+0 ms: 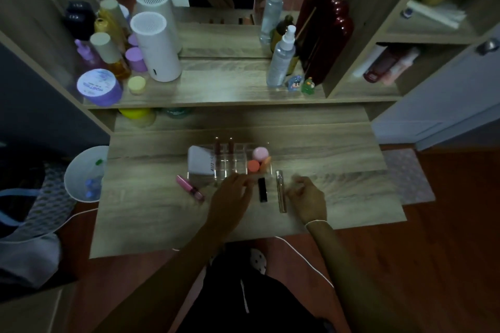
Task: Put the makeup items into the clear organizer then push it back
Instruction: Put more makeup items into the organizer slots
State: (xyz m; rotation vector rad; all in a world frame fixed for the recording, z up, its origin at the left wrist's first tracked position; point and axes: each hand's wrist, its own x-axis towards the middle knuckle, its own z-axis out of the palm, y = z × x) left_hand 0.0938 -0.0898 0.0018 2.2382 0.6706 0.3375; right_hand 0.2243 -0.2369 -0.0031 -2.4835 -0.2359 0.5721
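Observation:
The clear organizer [232, 170] stands mid-table and holds two dark red tubes [224, 145], a pink round jar [260, 153], an orange round item [253, 166] and a white box [199, 161]. On the table in front of it lie a pink lip gloss [190, 187], a black lipstick [262, 189] and a silver tube [281, 191]. My left hand [233, 195] rests at the organizer's front edge, fingers touching it, holding nothing visible. My right hand [307, 198] hovers just right of the silver tube, fingers loosely curled and blurred, empty.
A raised shelf [221, 89] behind carries bottles, a purple jar [98, 86], a white cylinder [155, 47], spray bottles [281, 58] and small figurines. A white bin [84, 173] stands left of the table. A white cable runs under the table's front edge.

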